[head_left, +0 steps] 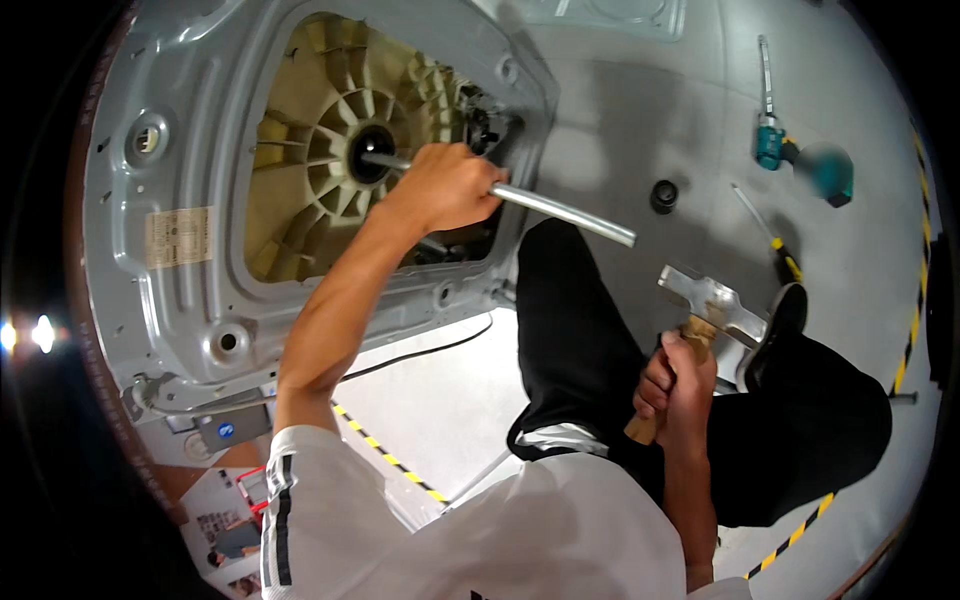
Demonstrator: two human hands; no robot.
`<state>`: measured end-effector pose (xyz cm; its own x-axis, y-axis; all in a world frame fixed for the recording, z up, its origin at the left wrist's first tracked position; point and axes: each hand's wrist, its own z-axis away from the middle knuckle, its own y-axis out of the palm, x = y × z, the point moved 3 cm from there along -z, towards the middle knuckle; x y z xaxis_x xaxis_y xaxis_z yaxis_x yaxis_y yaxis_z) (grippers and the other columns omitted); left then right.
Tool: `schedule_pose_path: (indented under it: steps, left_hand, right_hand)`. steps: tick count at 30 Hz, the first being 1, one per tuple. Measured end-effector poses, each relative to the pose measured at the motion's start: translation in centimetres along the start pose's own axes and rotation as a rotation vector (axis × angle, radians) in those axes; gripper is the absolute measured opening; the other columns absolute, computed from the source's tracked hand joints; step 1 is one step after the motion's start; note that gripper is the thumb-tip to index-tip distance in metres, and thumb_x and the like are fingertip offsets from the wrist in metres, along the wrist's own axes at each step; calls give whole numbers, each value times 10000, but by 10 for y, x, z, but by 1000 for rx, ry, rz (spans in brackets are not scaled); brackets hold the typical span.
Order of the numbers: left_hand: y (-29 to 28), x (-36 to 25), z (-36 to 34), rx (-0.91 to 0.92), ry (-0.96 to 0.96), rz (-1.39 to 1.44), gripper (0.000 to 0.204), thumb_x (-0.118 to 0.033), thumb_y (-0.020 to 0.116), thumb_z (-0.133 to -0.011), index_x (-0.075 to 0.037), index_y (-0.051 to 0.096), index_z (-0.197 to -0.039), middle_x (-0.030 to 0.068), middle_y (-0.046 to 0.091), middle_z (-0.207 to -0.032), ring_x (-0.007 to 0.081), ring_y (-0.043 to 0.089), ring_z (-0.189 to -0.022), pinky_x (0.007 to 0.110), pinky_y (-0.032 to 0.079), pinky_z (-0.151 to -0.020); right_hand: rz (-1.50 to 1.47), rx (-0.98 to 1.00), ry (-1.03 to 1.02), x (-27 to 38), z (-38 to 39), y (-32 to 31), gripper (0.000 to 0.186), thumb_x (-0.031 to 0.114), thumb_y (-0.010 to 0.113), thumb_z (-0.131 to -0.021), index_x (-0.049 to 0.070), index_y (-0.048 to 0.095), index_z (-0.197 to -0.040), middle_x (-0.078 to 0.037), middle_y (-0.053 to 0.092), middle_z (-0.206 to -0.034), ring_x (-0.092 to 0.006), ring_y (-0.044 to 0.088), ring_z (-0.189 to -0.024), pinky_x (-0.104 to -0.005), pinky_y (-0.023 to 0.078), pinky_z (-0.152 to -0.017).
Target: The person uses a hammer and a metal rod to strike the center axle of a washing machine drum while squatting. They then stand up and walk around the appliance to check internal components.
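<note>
The person is sitting on a smooth pale grey floor crossed by yellow-and-black striped tape, the right hand closing tight around the wooden handle of a steel-headed hammer, held just right of the long shiny metal rod. The left hand is gripping that round rod, which is running left into the dark hub of a cream ribbed plastic drum base framed by a grey pressed-metal panel. Beyond the rod's right end, a small black cap, a thin screwdriver and a teal power driver are lying on the floor.
</note>
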<state>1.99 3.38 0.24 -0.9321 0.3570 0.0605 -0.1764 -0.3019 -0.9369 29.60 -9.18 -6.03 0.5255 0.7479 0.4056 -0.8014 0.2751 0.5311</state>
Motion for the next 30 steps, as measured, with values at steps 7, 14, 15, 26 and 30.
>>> schedule_pose_path:
  steps: [7, 14, 15, 26, 30]
  left_hand:
    - [5, -9, -7, 32, 50, -66, 69, -119, 620, -702, -67, 653, -670, 117, 562, -549, 330, 545, -538, 415, 408, -500]
    - [3, -7, -6, 23, 44, -92, 44, -92, 623, -688, -94, 654, -658, 108, 528, -509, 304, 520, -493, 402, 380, -468]
    - [2, -6, -7, 17, 56, -81, 44, -91, 623, -689, -94, 654, -657, 107, 527, -507, 304, 517, -491, 401, 376, -464]
    - [1, 10, -9, -62, 136, -82, 119, -125, 622, -599, -88, 648, -709, 102, 570, -581, 297, 545, -527, 401, 434, -486]
    - [0, 10, -7, -144, 164, -9, 20, -73, 630, -673, -74, 644, -687, 117, 542, -537, 307, 520, -498, 397, 395, -470]
  right_hand:
    - [-76, -47, 125, -10, -12, -32, 167, 185, 526, -860, 92, 390, -837, 11, 341, -508, -60, 318, -335, -224, 297, -305]
    - [-92, -45, 136, 0, -21, -41, 172, 187, 525, -868, 96, 386, -825, 15, 343, -502, -57, 314, -328, -224, 301, -299]
    - [-92, -47, 133, 1, -21, -40, 172, 188, 525, -869, 96, 387, -823, 16, 343, -502, -56, 314, -328, -224, 301, -299]
    - [-50, -38, 43, 24, -8, -29, 193, 214, 530, -867, 90, 404, -788, 20, 339, -486, -57, 317, -326, -223, 300, -299]
    - [-85, -20, -243, 53, 7, -18, 214, 174, 465, -885, 78, 394, -708, 17, 329, -475, -66, 295, -318, -233, 281, -297]
